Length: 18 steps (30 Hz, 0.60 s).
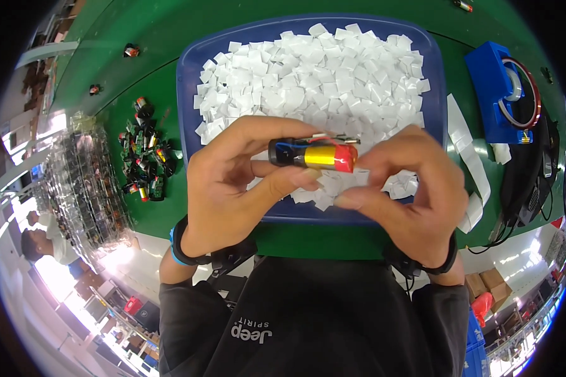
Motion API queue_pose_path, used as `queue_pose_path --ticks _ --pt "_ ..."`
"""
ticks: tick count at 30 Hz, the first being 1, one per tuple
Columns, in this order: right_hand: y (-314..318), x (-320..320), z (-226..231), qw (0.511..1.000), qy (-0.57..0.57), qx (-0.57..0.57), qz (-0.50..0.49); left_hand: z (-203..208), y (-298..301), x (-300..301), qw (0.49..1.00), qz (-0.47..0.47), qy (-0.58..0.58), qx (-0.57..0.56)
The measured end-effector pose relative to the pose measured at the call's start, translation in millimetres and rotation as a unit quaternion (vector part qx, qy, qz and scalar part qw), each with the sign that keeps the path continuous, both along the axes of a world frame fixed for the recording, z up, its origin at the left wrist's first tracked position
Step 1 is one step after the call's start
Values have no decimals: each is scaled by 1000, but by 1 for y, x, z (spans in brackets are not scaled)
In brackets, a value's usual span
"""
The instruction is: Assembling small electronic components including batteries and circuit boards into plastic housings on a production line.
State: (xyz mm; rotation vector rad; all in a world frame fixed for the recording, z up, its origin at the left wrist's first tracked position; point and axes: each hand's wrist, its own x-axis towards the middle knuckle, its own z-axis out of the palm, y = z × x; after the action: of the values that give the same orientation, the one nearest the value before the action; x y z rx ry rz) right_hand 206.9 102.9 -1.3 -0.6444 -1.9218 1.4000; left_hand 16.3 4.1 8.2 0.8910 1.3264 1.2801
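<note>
My left hand (226, 176) holds a small battery assembly (319, 156) between thumb and fingers, level above a blue tray (187, 94). The assembly has a black rounded end, a yellow middle and a red end, with thin wires and a small circuit strip along its upper side. My right hand (415, 188) is beside the red end, thumb and index finger apart. Its index fingertip is close to that end; whether it touches, I cannot tell. Beneath both hands, the tray is heaped with small white paper-like squares (308, 81).
Similar battery assemblies (148, 151) lie piled left of the tray, with a few loose ones farther off. Clear plastic trays (85, 182) stand at the left. On the right are a blue tape dispenser (484, 94), a long white strip (462, 138) and a black bag-like item (523, 188).
</note>
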Motion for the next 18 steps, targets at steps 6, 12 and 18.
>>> queue_pose_path --ticks 6,12,18 --pt "-7 -1 -5 999 -1 -30 10 -8 -4 1 990 -22 111 79" --pt "-13 -2 -8 997 29 -74 -3 -5 -4 7 956 -8 262 134" --pt "-16 -7 -6 979 55 -196 -4 -6 -1 15 899 15 396 187"
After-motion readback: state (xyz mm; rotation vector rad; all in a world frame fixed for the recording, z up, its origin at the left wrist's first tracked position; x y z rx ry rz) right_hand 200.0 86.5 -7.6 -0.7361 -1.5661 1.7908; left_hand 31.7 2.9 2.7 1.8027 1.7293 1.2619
